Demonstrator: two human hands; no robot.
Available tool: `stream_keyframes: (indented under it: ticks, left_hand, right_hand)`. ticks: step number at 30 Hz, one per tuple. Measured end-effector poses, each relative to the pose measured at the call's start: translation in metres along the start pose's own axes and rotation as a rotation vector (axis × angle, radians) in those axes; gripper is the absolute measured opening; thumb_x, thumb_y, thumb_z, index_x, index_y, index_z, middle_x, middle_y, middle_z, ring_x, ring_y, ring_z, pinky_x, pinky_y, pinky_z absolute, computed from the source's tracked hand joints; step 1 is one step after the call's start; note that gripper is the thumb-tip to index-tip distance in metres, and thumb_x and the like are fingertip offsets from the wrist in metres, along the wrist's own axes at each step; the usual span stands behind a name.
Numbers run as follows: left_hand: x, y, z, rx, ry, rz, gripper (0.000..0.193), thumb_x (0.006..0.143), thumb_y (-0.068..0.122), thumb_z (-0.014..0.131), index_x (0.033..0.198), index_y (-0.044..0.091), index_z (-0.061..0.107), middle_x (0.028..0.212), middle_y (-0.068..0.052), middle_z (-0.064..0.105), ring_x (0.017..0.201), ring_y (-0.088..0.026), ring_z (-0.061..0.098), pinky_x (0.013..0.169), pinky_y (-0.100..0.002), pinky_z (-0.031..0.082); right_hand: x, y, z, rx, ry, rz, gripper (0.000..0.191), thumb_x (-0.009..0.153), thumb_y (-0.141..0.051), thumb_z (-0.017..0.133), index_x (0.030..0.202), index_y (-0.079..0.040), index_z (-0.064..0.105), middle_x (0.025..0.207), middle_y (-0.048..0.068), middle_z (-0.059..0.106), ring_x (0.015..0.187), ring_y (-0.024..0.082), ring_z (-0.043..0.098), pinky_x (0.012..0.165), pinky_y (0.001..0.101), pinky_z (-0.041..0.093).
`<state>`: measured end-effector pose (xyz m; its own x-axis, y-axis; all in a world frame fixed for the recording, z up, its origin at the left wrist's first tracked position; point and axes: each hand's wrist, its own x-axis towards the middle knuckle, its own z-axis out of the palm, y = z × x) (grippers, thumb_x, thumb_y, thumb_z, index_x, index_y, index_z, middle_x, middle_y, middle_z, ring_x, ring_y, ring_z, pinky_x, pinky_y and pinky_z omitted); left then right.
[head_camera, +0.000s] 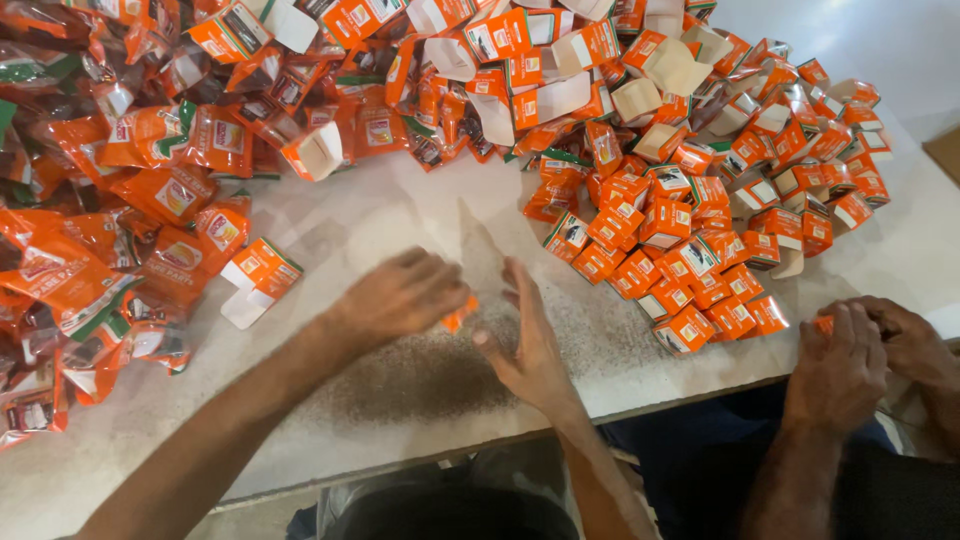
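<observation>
While lying mostly hidden, its axis unclear, a small orange carton (459, 316) is being covered by the curled left hand (400, 295), beside the flat-open, empty right hand (530, 345).

Small orange packet (458, 316) mostly hidden under left hand (400, 295); shape not discernible. Both hands motion-blurred. Pouch heap (110, 190) cut off at left and far edges. Co-worker's hands (865, 350), near right, conceal orange item; arms cropped by near edge.
</observation>
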<state>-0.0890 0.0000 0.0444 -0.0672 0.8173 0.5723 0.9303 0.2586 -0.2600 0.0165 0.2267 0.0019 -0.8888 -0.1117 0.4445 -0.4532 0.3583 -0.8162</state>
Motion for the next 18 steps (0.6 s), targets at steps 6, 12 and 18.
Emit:
stream_keyframes:
  ticks: [6,12,18]
  left_hand:
    - [0.024,-0.047,0.06,-0.396,0.059,-0.438,0.013,0.086,0.005,0.068,0.097,0.005,0.063,0.103,-0.011,0.067,0.099,-0.035,0.068,0.085,-0.047,0.058]
    - [0.043,-0.14,0.147,0.133,0.037,-0.826,0.08,0.063,0.027,0.083,0.13,-0.004,0.05,0.118,-0.027,0.058,0.107,-0.045,0.062,0.085,-0.057,0.053]
    - [0.031,-0.121,0.149,-0.016,-0.03,-0.766,0.054,0.084,0.025,0.08,0.125,0.001,0.054,0.115,-0.024,0.06,0.105,-0.042,0.064,0.087,-0.052,0.053]
  right_hand:
    - [-0.013,0.005,-0.008,0.258,-0.114,0.266,0.061,0.096,-0.02,0.071,0.148,0.0,0.047,0.13,0.015,0.068,0.122,0.023,0.065,0.107,0.0376,0.051]
    - [-0.02,0.003,0.0,-0.035,-0.015,0.161,0.066,0.091,-0.016,0.077,0.147,0.0,0.048,0.138,0.019,0.063,0.133,0.031,0.06,0.111,0.0408,0.045]
    - [-0.017,0.004,-0.005,-0.01,0.001,0.12,0.059,0.091,-0.015,0.077,0.142,0.0,0.052,0.139,0.021,0.063,0.132,0.034,0.062,0.112,0.0413,0.046]
